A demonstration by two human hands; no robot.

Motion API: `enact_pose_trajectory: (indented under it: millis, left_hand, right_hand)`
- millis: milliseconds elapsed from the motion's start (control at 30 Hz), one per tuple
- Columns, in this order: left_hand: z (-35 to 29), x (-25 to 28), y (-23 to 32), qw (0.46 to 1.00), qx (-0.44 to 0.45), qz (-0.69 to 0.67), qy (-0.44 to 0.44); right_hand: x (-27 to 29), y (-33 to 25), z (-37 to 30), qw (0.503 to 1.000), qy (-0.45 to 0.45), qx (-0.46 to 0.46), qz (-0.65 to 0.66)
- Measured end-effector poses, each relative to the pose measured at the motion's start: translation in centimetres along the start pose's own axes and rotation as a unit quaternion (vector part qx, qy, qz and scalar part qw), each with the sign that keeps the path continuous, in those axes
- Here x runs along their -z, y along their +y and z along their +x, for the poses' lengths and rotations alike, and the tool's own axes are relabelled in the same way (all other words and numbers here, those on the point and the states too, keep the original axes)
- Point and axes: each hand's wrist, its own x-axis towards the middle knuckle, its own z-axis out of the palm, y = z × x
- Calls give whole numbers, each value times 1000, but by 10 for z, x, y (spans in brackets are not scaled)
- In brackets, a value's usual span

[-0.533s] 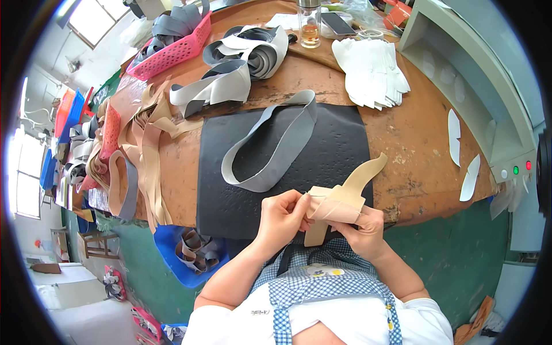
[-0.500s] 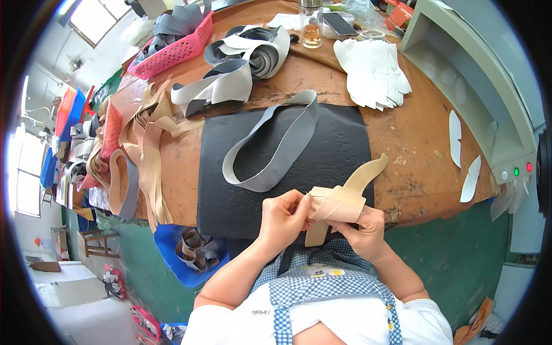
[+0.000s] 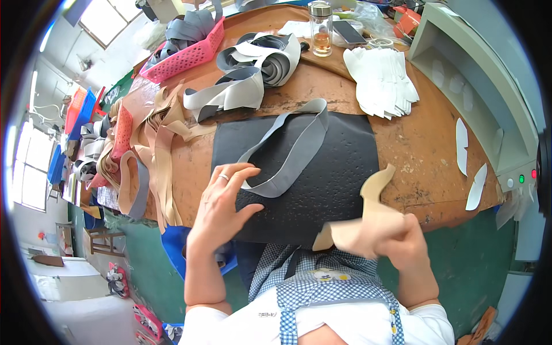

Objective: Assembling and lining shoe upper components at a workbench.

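Note:
A beige strip of material, one curved end pointing away from me and another hanging low, is in my right hand. That hand is closed on it and partly smeared by motion, at the mat's near right corner. My left hand, with a ring on it, is empty, its thumb and fingers apart, above the left part of the black mat. Just beyond its fingertips lies a grey strip closed into a loop. Whether the fingers touch the loop I cannot tell.
Beige strips drape over the table's left edge. Grey-and-white coiled strips, a pink basket, a glass bottle and white cut pieces lie farther back. A grey machine stands right; a blue container sits below the table.
My left hand has let go of the beige strip and moved left, opening over the mat. My right hand has carried the strip to the right. The view has shifted slightly.

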Motion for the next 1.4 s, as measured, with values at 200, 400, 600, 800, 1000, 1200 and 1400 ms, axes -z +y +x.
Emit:
enact_pose_trajectory:
  millis: [200, 400, 600, 800, 1000, 1200, 1400]
  left_hand:
    - [18, -16, -33, 987, -17, -108, -116]
    - [32, -36, -18, 992, -24, -110, -62]
    - [35, -4, 5, 922, 37, -385, 17]
    - [11, 14, 54, 940, -114, -313, -70]
    - [-20, -23, 29, 889, 101, -446, -19]
    - [-22, -40, 21, 871, 122, -477, 11]
    - [-16, -39, 28, 838, 161, -520, 17]
  right_hand:
    - [-25, 21, 31, 963, -96, -160, 197]
    - [-32, 84, 76, 936, -26, -178, 302]
    - [-43, 80, 90, 935, -51, -155, 314]
    - [-64, 43, 118, 942, -226, 64, 240]
    - [-62, 69, 96, 941, -153, 53, 298]
    - [-38, 95, 87, 946, -149, -35, 285]
    - [-38, 94, 84, 943, -139, -38, 300]
